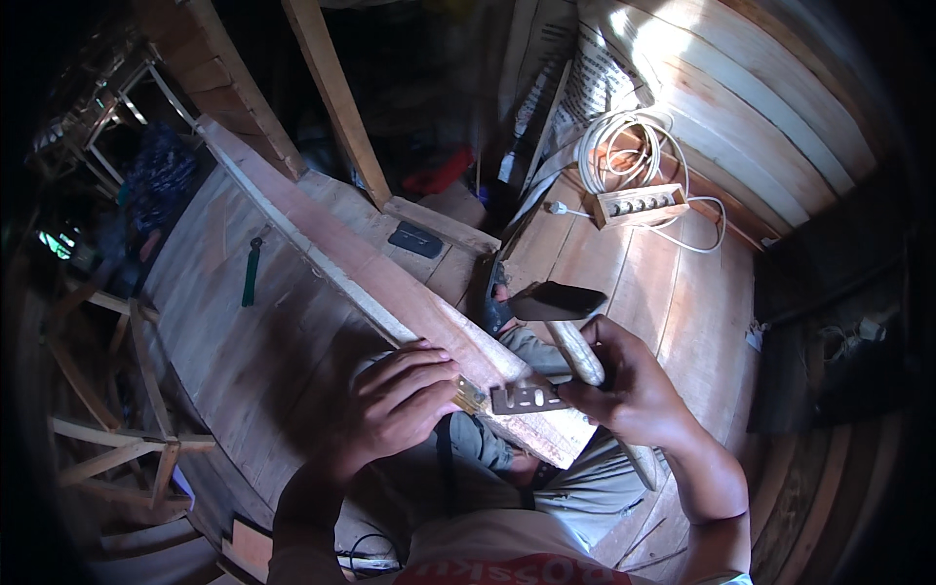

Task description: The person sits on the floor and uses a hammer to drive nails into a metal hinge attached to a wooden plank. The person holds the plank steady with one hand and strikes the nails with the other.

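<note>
A long wooden board (385, 278) runs from the far left to its near end between my legs. My left hand (405, 398) is closed at its left edge, fingertips on a small brass-coloured metal piece (471, 396), perhaps a hinge. Held in my right hand (629, 385) is a hammer (577, 353), its dark head (556, 300) pointing away from me and its handle passing under the palm. The same hand's thumb and finger pinch a flat, slotted metal plate (526, 399), which lies over the board near the brass-coloured piece.
Green-handled pincers (252, 273) and a dark flat object (415, 239) lie on the plank floor (292, 341). At the back right are a wooden socket strip (640, 206) and coiled pale cable (624, 151). A wooden post (336, 102) rises behind the board. Timber framing (146, 370) stands at left.
</note>
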